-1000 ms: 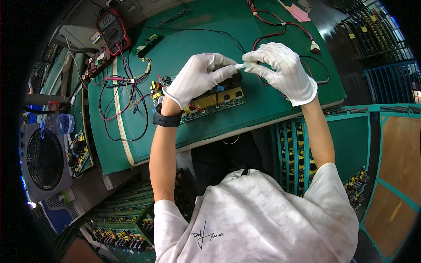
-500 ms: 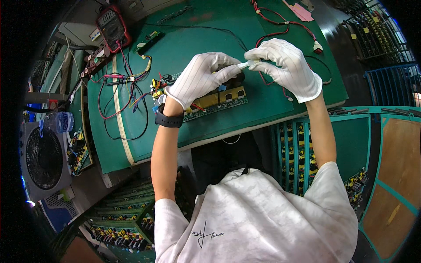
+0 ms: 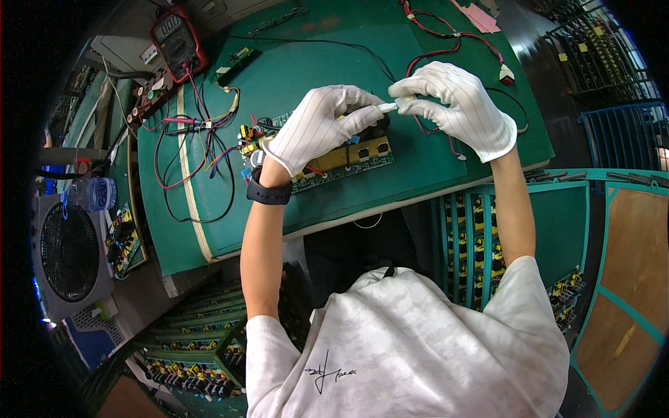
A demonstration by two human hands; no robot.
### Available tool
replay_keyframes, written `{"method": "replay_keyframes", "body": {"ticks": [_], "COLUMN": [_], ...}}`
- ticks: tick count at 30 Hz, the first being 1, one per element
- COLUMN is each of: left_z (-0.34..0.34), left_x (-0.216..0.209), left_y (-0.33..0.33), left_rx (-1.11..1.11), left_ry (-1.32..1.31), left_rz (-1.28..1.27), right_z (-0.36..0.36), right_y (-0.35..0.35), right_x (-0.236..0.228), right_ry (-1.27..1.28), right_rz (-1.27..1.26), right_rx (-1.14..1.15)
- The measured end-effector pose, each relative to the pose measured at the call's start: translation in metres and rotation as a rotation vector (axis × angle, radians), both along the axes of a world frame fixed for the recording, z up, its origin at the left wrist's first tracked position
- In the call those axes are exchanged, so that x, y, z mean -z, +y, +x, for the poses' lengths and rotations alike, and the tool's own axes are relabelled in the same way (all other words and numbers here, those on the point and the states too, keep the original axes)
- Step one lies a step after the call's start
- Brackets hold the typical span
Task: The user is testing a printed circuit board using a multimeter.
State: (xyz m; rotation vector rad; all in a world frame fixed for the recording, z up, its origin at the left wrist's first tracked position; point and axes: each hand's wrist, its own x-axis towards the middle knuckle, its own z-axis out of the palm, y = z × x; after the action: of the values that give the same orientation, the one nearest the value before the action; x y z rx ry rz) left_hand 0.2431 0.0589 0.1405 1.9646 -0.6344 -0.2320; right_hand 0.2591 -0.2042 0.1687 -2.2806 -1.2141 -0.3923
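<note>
Both my hands wear white striped gloves and meet above the green bench mat. My left hand (image 3: 322,127) is closed, its thumb and fingers pinching a small white connector (image 3: 387,107). Tip to tip with it, my right hand (image 3: 456,108) pinches another small pale connector (image 3: 402,102), mostly hidden by the fingertips. Whether the two pieces are joined I cannot tell. Beneath my left hand lies a circuit board (image 3: 373,152) with yellow and dark parts, partly covered by the glove. Red and dark wires run under my right hand.
A red-framed multimeter (image 3: 178,42) stands at the back left, its leads tangled with coloured wires (image 3: 209,129). A small green board (image 3: 235,66) lies nearby. Back right, a red-black cable ends in a white plug (image 3: 506,74). Racks of boards (image 3: 474,244) stand below the bench; a fan (image 3: 70,251) is at left.
Both hands stay almost in place, with only slight shifts. The connectors remain pinched between the fingertips.
</note>
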Motion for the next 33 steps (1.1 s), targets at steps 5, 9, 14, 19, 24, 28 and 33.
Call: {"method": "replay_keyframes", "body": {"ticks": [5, 9, 14, 19, 24, 28, 33], "left_z": [-0.002, -0.002, -0.002, -0.005, -0.006, -0.006, -0.006], "left_x": [0.000, 0.004, 0.008, 0.004, 0.001, 0.003, 0.006], "left_y": [-0.002, 0.000, 0.000, -0.003, -0.003, -0.003, -0.003], "left_rx": [-0.008, -0.011, -0.028, -0.065, -0.047, -0.059, -0.060], "left_ry": [0.029, 0.031, 0.006, -0.001, 0.025, 0.081, 0.049], "left_rz": [-0.017, -0.033, -0.033, -0.036, -0.019, -0.035, -0.043], "right_z": [0.001, 0.003, 0.001, -0.003, -0.005, -0.008, -0.009], "right_y": [-0.001, -0.001, 0.000, 0.002, 0.003, 0.003, 0.004], "right_x": [-0.001, 0.000, 0.000, -0.001, 0.001, 0.004, 0.008], "right_ry": [-0.002, -0.084, -0.108, -0.106, -0.083, -0.085, -0.130], "right_rz": [0.018, 0.008, -0.011, 0.051, 0.109, 0.100, 0.099], "right_rx": [-0.001, -0.048, -0.039, -0.001, 0.003, 0.020, 0.028]}}
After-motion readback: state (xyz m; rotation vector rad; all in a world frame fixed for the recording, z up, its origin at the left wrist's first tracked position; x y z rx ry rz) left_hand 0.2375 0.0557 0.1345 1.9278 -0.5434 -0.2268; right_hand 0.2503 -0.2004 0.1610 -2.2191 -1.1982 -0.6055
